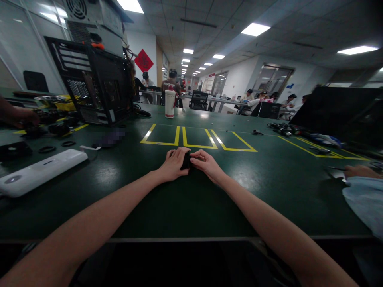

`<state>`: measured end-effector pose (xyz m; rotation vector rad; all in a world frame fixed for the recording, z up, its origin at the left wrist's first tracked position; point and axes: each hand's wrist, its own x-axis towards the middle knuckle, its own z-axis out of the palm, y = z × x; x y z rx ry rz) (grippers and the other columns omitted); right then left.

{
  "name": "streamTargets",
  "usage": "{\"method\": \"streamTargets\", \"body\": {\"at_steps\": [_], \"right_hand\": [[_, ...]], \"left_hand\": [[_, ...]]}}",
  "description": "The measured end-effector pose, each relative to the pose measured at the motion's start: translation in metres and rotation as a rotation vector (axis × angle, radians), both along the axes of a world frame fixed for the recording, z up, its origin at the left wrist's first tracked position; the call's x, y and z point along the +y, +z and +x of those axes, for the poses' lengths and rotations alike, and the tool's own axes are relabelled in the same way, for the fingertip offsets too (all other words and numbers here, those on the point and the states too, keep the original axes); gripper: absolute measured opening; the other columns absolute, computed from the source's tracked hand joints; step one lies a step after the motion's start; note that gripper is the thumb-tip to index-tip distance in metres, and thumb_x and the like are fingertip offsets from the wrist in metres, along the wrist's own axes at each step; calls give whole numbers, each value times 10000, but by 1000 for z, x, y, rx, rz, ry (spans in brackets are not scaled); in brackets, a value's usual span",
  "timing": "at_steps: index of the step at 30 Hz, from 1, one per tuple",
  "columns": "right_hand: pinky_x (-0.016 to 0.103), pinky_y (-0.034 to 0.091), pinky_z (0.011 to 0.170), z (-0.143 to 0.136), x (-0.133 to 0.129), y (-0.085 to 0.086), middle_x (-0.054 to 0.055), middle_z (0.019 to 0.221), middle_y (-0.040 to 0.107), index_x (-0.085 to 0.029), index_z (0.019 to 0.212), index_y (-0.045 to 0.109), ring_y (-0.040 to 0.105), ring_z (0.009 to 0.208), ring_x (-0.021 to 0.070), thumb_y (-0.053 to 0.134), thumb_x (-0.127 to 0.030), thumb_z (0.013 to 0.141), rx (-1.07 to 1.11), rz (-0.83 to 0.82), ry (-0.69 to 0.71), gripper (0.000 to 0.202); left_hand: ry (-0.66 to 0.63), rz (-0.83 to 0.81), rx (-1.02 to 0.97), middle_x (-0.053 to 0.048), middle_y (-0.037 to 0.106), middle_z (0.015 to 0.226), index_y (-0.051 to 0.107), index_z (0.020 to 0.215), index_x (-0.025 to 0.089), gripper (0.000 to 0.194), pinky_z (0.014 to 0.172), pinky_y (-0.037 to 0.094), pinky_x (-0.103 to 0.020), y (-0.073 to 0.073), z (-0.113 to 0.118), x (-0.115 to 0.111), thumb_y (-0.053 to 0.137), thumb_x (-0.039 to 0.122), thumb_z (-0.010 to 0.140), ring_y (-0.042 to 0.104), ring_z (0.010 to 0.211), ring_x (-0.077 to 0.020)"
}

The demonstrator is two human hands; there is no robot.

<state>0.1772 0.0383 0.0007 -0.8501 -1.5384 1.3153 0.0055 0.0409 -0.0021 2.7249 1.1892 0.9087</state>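
Observation:
In the middle of the green table (185,207), my left hand (172,164) is wrapped over a small black object (186,160). Most of that object is hidden by the fingers, so its kind does not show. My right hand (208,165) has its thumb and fingertips pinched together at the object's right edge. Whatever lies between those fingertips is too small to make out. Both hands are low over the tabletop, just in front of yellow tape outlines (200,146).
A white power strip (44,171) and black rings (47,149) lie left, before an open black computer case (101,83). A white cup (170,104) stands behind the tape. Other people's hands work at far left (22,117) and far right (362,171). Cables (281,128) lie right.

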Motion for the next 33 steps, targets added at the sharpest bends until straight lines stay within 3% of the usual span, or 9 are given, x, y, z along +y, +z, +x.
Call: {"method": "streamTargets", "body": {"at_steps": [6, 13, 18, 25, 33], "right_hand": [[337, 440, 810, 0, 4, -1, 15, 918, 578, -246, 1007, 527, 557, 846, 137, 639, -288, 662, -2, -47, 1, 365], [326, 424, 846, 1, 3, -1, 2, 928, 579, -212, 868, 528, 551, 867, 128, 680, -228, 609, 0, 51, 25, 301], [314, 446, 789, 0, 2, 0, -6, 875, 573, -205, 815, 529, 553, 787, 115, 653, -291, 641, -10, 35, -18, 230], [337, 426, 834, 1, 6, -1, 26, 964, 576, -206, 932, 543, 555, 860, 134, 645, -268, 654, -21, -40, -6, 302], [360, 415, 851, 6, 4, 1, 2, 901, 591, -226, 910, 516, 555, 882, 149, 683, -252, 617, -51, 37, 55, 338]], "left_hand": [[1, 16, 3, -93, 405, 1163, 273, 1179, 194, 563, 937, 245, -438, 0, 1, -1, 549, 264, 694, 387, 1113, -261], [15, 14, 4, -91, 400, 1172, 264, 1186, 201, 584, 935, 244, -439, -1, 1, 0, 559, 262, 685, 381, 1121, -264], [8, 2, 1, -91, 397, 1169, 260, 1192, 203, 586, 936, 244, -447, 0, 1, 0, 557, 273, 691, 388, 1112, -265], [11, 21, -4, -88, 400, 1168, 267, 1182, 205, 566, 936, 246, -440, -1, 0, -1, 548, 263, 695, 388, 1112, -261], [6, 2, 0, -89, 397, 1169, 266, 1188, 204, 578, 936, 245, -446, 1, 0, -1, 552, 259, 688, 383, 1114, -266]]}}
